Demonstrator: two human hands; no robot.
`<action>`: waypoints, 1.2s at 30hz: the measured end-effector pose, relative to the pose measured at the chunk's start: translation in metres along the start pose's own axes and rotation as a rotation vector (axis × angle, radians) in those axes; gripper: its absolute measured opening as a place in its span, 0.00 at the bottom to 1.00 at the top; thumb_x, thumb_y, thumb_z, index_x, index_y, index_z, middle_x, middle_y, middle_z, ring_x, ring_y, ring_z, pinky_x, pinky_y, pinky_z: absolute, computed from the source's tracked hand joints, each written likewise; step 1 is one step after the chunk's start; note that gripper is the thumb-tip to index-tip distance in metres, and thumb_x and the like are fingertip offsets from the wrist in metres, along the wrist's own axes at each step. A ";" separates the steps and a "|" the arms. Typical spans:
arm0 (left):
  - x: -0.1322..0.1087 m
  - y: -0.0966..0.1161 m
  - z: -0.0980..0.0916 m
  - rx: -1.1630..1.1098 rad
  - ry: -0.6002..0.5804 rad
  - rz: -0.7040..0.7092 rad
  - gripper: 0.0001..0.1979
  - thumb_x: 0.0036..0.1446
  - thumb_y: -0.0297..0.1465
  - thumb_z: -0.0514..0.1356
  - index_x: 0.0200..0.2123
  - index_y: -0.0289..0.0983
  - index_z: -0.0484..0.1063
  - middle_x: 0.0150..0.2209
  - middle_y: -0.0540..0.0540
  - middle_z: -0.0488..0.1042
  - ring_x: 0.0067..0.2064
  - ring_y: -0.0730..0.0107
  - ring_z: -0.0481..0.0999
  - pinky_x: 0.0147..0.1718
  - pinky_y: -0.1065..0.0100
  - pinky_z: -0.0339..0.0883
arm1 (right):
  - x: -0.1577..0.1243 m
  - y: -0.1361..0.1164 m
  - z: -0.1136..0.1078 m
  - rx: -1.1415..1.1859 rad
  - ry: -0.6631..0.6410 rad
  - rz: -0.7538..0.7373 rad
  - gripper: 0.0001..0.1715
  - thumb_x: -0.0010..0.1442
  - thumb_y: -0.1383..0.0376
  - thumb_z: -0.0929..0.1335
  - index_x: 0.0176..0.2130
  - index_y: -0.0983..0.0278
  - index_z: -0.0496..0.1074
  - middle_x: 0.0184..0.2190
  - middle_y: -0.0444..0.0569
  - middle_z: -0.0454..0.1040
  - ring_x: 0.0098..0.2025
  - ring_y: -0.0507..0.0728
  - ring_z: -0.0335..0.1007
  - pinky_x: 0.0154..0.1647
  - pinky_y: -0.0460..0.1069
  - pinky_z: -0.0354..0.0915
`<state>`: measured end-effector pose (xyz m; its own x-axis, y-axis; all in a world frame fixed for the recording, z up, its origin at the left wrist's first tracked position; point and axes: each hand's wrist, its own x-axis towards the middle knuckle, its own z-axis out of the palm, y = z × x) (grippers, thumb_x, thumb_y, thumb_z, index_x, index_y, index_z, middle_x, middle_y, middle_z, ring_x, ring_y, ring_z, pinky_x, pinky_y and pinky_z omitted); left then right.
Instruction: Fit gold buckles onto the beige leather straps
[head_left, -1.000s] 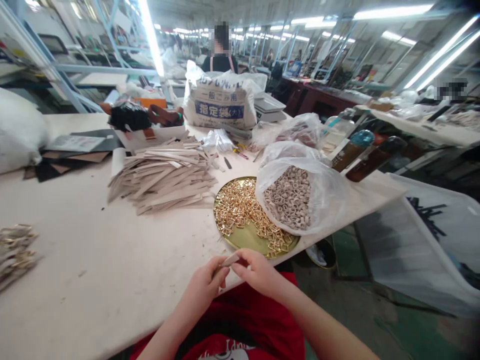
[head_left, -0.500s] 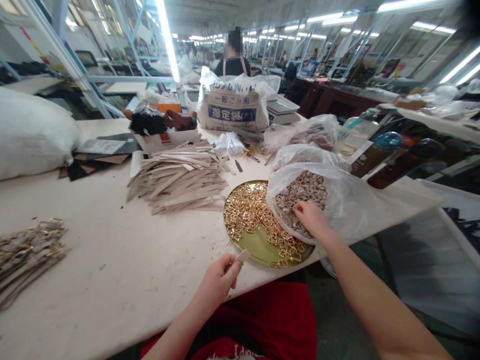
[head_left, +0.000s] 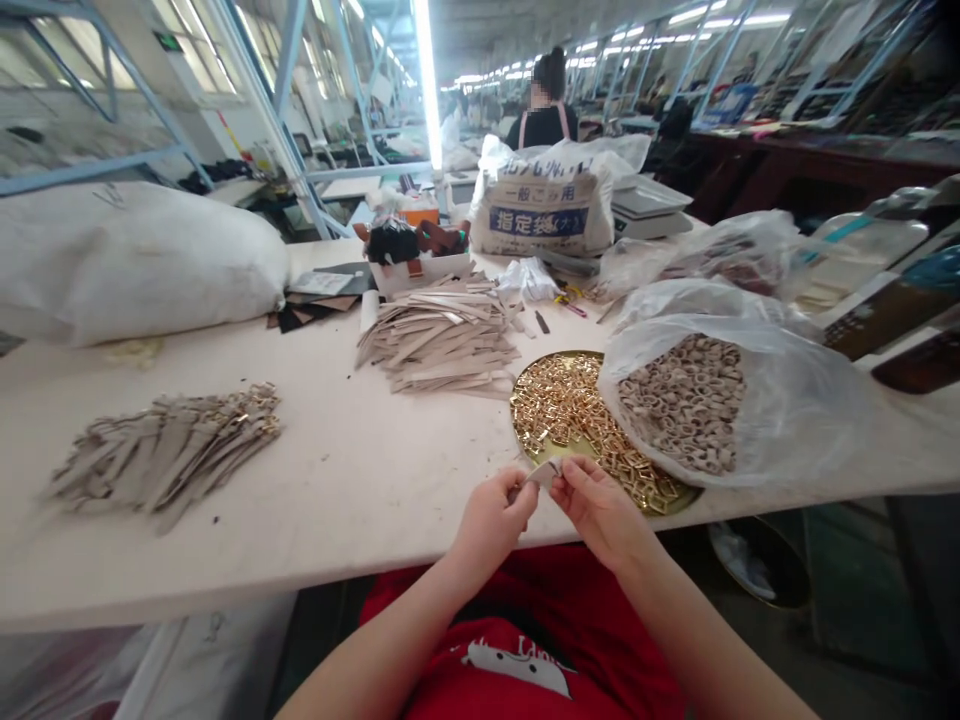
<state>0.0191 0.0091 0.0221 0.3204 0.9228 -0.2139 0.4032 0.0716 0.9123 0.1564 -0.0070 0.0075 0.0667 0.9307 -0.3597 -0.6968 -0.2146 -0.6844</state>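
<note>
My left hand [head_left: 496, 515] is closed on a beige strap [head_left: 541, 474], whose flat end sticks out past the thumb. My right hand [head_left: 600, 508] meets it at that end, thumb and fingertips pinched round a small beige loop [head_left: 556, 466], mostly covered by the fingers. Both hands are over the table's front edge, just before a round gold tray [head_left: 574, 446] heaped with gold metal buckles [head_left: 561, 398]. Overlapping the tray's right side lies an open clear plastic bag [head_left: 795, 400] full of small beige loops [head_left: 686, 400].
Beige strips [head_left: 442, 335] are piled behind the tray. Straps with gold buckles [head_left: 176, 440] lie in a bundle at left. Farther back are a stuffed white sack [head_left: 135, 265], a printed bag [head_left: 547, 205], a box [head_left: 424, 270] and a scale [head_left: 651, 200]. A person [head_left: 544, 120] is beyond.
My right hand has come out of the bag of loops and over to the strap end in my left hand. The view has turned left, showing more of the buckled straps.
</note>
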 end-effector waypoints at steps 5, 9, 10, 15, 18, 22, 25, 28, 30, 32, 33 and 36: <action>-0.007 -0.001 -0.007 0.062 -0.099 0.053 0.13 0.54 0.37 0.49 0.23 0.36 0.63 0.16 0.55 0.60 0.19 0.78 0.59 0.20 0.75 0.51 | -0.007 0.007 -0.006 -0.146 -0.021 -0.092 0.11 0.44 0.61 0.74 0.25 0.63 0.70 0.22 0.40 0.68 0.25 0.47 0.63 0.29 0.44 0.63; -0.005 0.000 -0.014 0.204 -0.227 0.089 0.13 0.53 0.36 0.50 0.22 0.36 0.64 0.16 0.55 0.59 0.20 0.78 0.57 0.19 0.74 0.47 | -0.010 0.008 -0.015 -0.248 -0.060 -0.012 0.12 0.44 0.60 0.73 0.30 0.62 0.70 0.24 0.40 0.68 0.23 0.47 0.62 0.28 0.45 0.61; -0.005 0.000 -0.016 0.219 -0.242 0.095 0.13 0.53 0.36 0.50 0.22 0.36 0.64 0.16 0.55 0.59 0.20 0.78 0.57 0.19 0.74 0.47 | -0.010 0.008 -0.016 -0.276 -0.077 0.020 0.13 0.45 0.60 0.73 0.31 0.62 0.71 0.25 0.40 0.68 0.23 0.47 0.62 0.28 0.45 0.60; -0.003 -0.004 -0.012 0.159 -0.242 0.077 0.12 0.54 0.35 0.48 0.26 0.36 0.67 0.19 0.53 0.64 0.23 0.76 0.61 0.22 0.74 0.52 | -0.005 0.014 -0.018 -0.309 -0.125 0.107 0.12 0.46 0.60 0.72 0.31 0.63 0.71 0.27 0.43 0.69 0.26 0.49 0.62 0.31 0.46 0.61; -0.003 -0.008 -0.009 0.013 -0.246 0.057 0.10 0.53 0.30 0.49 0.38 0.36 0.64 0.23 0.53 0.68 0.23 0.77 0.63 0.24 0.75 0.55 | -0.001 0.020 -0.019 -0.229 -0.025 0.062 0.12 0.45 0.59 0.73 0.28 0.62 0.70 0.24 0.41 0.67 0.24 0.48 0.60 0.29 0.46 0.61; 0.002 -0.015 -0.006 -0.183 -0.226 0.018 0.09 0.52 0.27 0.48 0.39 0.36 0.58 0.24 0.53 0.68 0.22 0.79 0.64 0.23 0.76 0.57 | -0.001 0.031 -0.017 -0.254 -0.079 0.036 0.09 0.49 0.60 0.71 0.30 0.62 0.70 0.25 0.42 0.68 0.26 0.49 0.60 0.31 0.47 0.61; 0.007 -0.023 -0.003 -0.252 -0.167 -0.011 0.07 0.51 0.26 0.49 0.36 0.37 0.56 0.23 0.54 0.68 0.21 0.80 0.64 0.21 0.77 0.57 | -0.003 0.036 -0.016 -0.254 -0.090 -0.010 0.11 0.52 0.58 0.69 0.33 0.62 0.71 0.27 0.44 0.70 0.28 0.50 0.62 0.33 0.47 0.61; 0.010 -0.031 -0.001 -0.231 -0.133 -0.049 0.08 0.50 0.27 0.52 0.35 0.37 0.54 0.23 0.55 0.67 0.19 0.80 0.64 0.19 0.77 0.58 | -0.003 0.035 -0.016 -0.156 -0.052 -0.008 0.16 0.54 0.52 0.66 0.30 0.63 0.71 0.25 0.44 0.69 0.27 0.51 0.62 0.30 0.47 0.61; 0.010 -0.034 -0.001 -0.204 -0.136 -0.055 0.08 0.50 0.30 0.54 0.33 0.37 0.54 0.23 0.54 0.67 0.20 0.80 0.65 0.20 0.76 0.59 | -0.001 0.033 -0.017 -0.126 -0.054 0.055 0.14 0.52 0.54 0.67 0.27 0.62 0.70 0.24 0.43 0.68 0.25 0.50 0.60 0.27 0.46 0.60; 0.008 -0.035 -0.002 -0.151 -0.139 -0.052 0.07 0.51 0.33 0.54 0.30 0.37 0.55 0.23 0.54 0.66 0.22 0.78 0.66 0.21 0.76 0.59 | -0.001 0.031 -0.018 -0.123 -0.087 0.173 0.10 0.49 0.58 0.70 0.29 0.62 0.70 0.23 0.41 0.66 0.23 0.48 0.58 0.25 0.44 0.58; 0.007 -0.035 -0.003 -0.108 -0.137 -0.051 0.07 0.52 0.33 0.53 0.30 0.37 0.56 0.23 0.54 0.66 0.22 0.78 0.67 0.21 0.76 0.59 | -0.001 0.031 -0.019 -0.110 -0.115 0.241 0.10 0.48 0.59 0.71 0.29 0.62 0.70 0.24 0.40 0.66 0.23 0.47 0.57 0.24 0.43 0.58; 0.005 -0.032 -0.005 0.057 -0.133 -0.055 0.07 0.52 0.35 0.53 0.30 0.37 0.60 0.23 0.53 0.66 0.24 0.77 0.66 0.22 0.75 0.57 | -0.004 0.033 -0.022 -0.046 -0.197 0.415 0.11 0.48 0.58 0.71 0.30 0.63 0.71 0.24 0.40 0.66 0.23 0.46 0.57 0.25 0.43 0.58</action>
<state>0.0033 0.0131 -0.0068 0.4052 0.8597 -0.3111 0.4700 0.0960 0.8775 0.1485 -0.0242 -0.0273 -0.3516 0.8008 -0.4848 -0.6029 -0.5899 -0.5372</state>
